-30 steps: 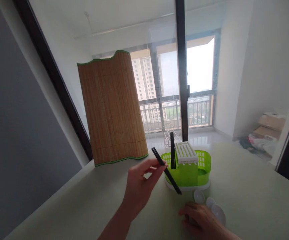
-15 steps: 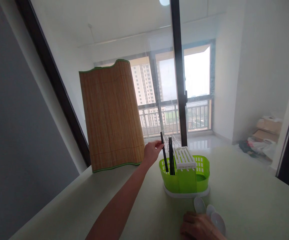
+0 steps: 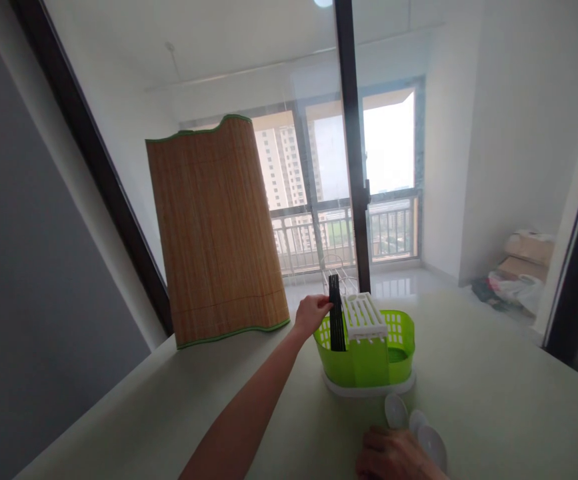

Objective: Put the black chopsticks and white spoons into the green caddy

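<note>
A bundle of black chopsticks stands upright in the left part of a green basket. My left hand reaches in from the left, its fingertips pinched on the upper part of the chopsticks. A white slotted rack spans the middle of the basket. In the foreground my right hand is low over the table, fingers curled, and whatever it may hold is hidden. Beside it, on the far and right sides, lie a white spoon, a smaller one and a larger one.
A bamboo mat with green edging stands partly rolled at the left of the pale table. Behind the table rise glass panels with a dark frame. Cardboard and plastic bags lie on the floor far right.
The separate chopstick in my left hand has come upright against the others, forming one bundle. My right hand stays by the spoons. The whole view has shifted slightly.
</note>
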A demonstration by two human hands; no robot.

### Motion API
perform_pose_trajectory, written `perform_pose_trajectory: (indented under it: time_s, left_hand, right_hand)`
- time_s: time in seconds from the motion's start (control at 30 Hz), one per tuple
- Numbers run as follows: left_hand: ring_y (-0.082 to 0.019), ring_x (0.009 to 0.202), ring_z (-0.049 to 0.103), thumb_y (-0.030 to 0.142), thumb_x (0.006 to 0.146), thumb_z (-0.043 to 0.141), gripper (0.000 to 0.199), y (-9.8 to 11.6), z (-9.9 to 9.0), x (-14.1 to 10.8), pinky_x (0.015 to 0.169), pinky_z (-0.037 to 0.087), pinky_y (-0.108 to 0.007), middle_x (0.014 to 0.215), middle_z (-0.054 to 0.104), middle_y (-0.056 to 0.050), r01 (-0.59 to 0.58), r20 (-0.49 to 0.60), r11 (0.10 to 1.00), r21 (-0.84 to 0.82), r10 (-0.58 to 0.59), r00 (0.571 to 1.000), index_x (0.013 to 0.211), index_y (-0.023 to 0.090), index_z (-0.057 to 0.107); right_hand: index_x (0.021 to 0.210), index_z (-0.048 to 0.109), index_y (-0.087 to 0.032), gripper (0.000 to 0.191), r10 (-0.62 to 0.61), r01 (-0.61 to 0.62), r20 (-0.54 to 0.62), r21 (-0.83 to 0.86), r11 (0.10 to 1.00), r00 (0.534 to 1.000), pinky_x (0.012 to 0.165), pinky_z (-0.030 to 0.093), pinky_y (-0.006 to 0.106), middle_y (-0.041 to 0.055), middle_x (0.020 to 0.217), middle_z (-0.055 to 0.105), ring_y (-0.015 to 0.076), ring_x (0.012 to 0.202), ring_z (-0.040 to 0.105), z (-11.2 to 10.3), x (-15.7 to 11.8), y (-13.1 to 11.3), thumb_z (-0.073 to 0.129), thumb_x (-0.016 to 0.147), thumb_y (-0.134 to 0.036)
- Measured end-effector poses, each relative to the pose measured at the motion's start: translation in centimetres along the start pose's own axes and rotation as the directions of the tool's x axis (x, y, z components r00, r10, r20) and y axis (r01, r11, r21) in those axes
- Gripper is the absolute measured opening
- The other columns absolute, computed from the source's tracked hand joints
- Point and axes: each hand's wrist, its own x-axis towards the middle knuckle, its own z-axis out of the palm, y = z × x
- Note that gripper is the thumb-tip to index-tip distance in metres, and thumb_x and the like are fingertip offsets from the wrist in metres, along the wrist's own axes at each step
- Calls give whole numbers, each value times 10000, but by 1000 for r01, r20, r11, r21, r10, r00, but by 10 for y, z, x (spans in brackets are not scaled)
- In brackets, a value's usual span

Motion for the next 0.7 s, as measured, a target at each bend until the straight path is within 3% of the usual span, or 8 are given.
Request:
perform_pose_trajectory:
  time_s: [0.1, 0.2, 0.33, 0.5, 0.6, 0.7]
  left_hand:
    - [-183, 841, 683, 272, 797, 646, 228, 3, -5, -11, 739, 526, -291, 975, 744, -55, 7, -73, 1000, 15, -6, 997, 996, 201, 731]
    - [-161, 851, 652, 281, 859, 560, 287, 6, -10, -37, 713, 519, -279, 1102, 691, -78, 29, -225, 999, 28, -22, 974, 1108, 194, 673]
    - [-116, 706, 589, 313, 894, 500, 225, 7, 1, -97, 593, 467, -213, 879, 671, -20, -19, -376, 998, -59, -5, 927, 990, 203, 672]
    - [-118, 674, 579, 310, 894, 498, 192, 2, 38, -170, 564, 439, -208, 775, 634, 1, 57, -186, 968, -244, -105, 977, 924, 201, 654]
    - [-130, 683, 599, 252, 865, 513, 167, 2, 55, -188, 578, 440, -228, 794, 657, -9, 131, -39, 949, -285, -148, 988, 912, 196, 663]
    - [-143, 713, 617, 212, 829, 533, 195, 1, 63, -190, 614, 456, -250, 850, 684, -29, 168, 58, 939, -299, -158, 986, 959, 194, 677]
  right_hand:
    - [678, 589, -213, 287, 10, -10, 21, 11, 1000, 1000, 464, 201, 272, -14, 634, 585, 125, 575, 522, -3, 1, -1, 535, 928, -345]
    - [678, 606, -218, 236, 17, -17, 24, -14, 1000, 1000, 468, 207, 275, -11, 632, 601, 133, 573, 522, -5, 2, -1, 584, 894, -310]
    - [665, 619, -226, 186, 31, -30, 16, -32, 999, 999, 469, 214, 276, -14, 623, 606, 135, 564, 520, -5, 2, -2, 618, 849, -252]
    - [727, 625, -230, 70, 59, -58, 64, -9, 998, 996, 497, 254, 263, -29, 684, 637, 135, 622, 584, -14, 5, -14, 641, 770, -177]
    - [718, 614, -214, 68, 72, -72, 117, -5, 997, 991, 540, 309, 257, -23, 717, 652, 145, 669, 605, -21, 6, -26, 645, 768, -181]
    - [704, 615, -211, 82, 69, -74, 158, 21, 997, 985, 562, 343, 250, -27, 708, 667, 139, 654, 603, -25, 6, -34, 656, 771, -188]
